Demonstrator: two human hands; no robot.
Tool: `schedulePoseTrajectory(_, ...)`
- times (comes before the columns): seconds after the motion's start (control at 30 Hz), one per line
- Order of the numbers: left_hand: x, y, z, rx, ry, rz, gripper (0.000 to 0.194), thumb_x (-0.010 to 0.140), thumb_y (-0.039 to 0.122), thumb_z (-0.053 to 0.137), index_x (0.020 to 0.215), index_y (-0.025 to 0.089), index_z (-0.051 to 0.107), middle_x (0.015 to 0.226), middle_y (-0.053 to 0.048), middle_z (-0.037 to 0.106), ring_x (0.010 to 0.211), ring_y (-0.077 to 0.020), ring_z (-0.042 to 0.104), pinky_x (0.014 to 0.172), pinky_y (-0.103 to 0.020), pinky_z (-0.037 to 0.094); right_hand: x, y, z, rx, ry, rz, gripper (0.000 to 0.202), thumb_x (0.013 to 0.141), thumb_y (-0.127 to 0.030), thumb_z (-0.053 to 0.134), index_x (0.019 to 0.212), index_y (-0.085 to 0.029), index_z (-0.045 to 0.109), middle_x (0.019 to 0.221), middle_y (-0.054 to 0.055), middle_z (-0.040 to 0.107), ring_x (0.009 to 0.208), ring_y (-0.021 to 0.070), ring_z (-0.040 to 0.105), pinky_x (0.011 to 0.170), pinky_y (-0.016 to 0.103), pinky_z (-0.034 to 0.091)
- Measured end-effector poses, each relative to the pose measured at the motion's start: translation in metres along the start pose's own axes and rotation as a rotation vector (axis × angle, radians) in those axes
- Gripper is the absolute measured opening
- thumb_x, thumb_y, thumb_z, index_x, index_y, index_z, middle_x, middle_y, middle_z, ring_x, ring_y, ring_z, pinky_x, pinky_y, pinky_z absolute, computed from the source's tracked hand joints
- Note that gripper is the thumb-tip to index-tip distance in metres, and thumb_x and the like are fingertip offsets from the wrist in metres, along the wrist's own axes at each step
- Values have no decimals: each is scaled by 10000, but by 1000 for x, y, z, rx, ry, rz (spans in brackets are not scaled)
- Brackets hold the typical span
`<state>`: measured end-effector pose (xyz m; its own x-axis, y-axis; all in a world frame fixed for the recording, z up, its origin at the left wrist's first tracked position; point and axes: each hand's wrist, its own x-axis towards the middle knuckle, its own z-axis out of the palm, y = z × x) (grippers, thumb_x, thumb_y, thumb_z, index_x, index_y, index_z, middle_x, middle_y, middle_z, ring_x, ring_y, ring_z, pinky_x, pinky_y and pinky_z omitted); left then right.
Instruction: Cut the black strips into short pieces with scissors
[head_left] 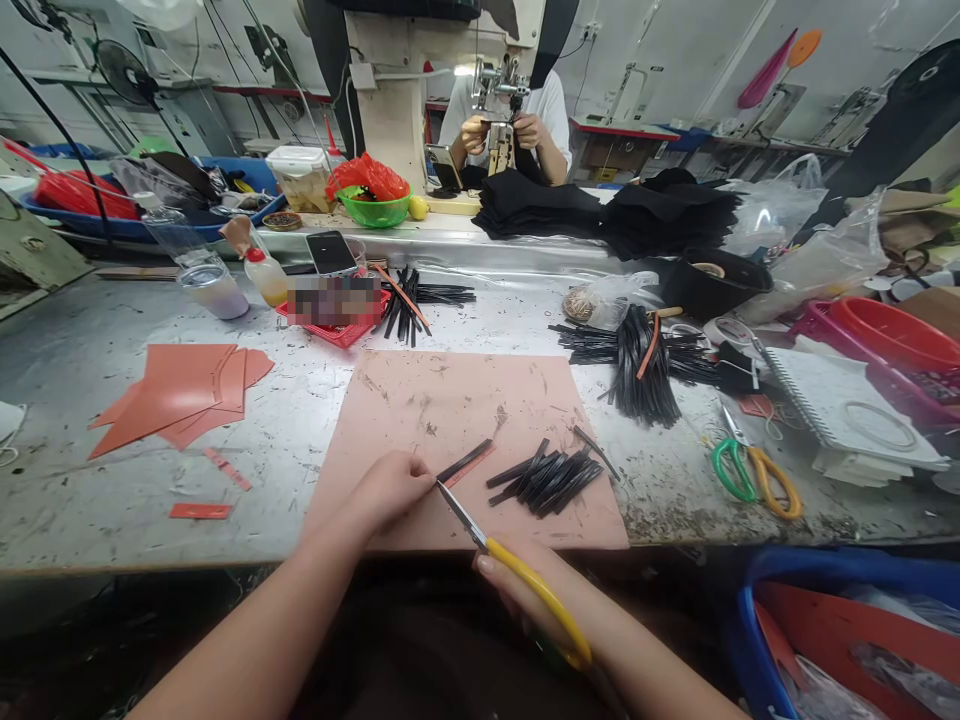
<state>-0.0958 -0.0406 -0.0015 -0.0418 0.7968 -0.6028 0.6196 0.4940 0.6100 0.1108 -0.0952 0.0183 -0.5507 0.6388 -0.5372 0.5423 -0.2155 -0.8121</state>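
My left hand [397, 484] rests over the pink mat [420, 400], its fingers pinched on the near end of a thin black strip [466, 459]. Beside that strip lies a narrow red strip [471, 468]. My right hand [525, 585] is closed on yellow-handled scissors [536, 590], whose blades point up and left, the tips touching or very close to the strip's end at my left fingertips. A loose pile of short black strips [551, 480] sits on the mat to the right, with a single strip [596, 452] just beyond it.
Orange-red pieces [184, 390] lie at left. Bundled black strips [645, 370], green-and-orange scissors [750, 470] and a notebook [840, 400] are on the right. A blue bin [750, 600] stands at lower right. Across the table, a person works at a sewing machine [501, 110].
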Motion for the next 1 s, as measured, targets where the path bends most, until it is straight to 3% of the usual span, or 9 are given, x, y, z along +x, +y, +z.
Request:
schedulePoseTrajectory(0.33, 3, -4, 0, -69, -22, -7, 116, 652, 250, 568, 571, 185, 516, 417, 67, 395, 383, -92, 379, 393, -199, 262, 6, 4, 3, -78, 57, -72, 326, 859, -463, 370, 678, -198, 427, 474, -51, 431, 378, 83, 396, 386, 184, 303)
schedulePoseTrajectory(0.63, -15, -3, -9, -298, -137, 28, 305, 642, 474, 603, 667, 183, 517, 493, 83, 393, 415, -66, 334, 385, -179, 216, 0, 6, 7, -254, 198, -185, 272, 829, -415, 421, 831, -190, 573, 745, 36, 623, 678, 182, 563, 606, 257, 382)
schedulePoseTrajectory(1.0, -23, -2, -8, -409, -194, 75, 330, 596, 468, 653, 638, 163, 536, 488, 81, 416, 415, -48, 300, 400, -191, 152, -13, 1, 9, -284, 195, -151, 285, 833, -420, 447, 950, -201, 587, 847, 52, 674, 776, 227, 615, 658, 282, 420)
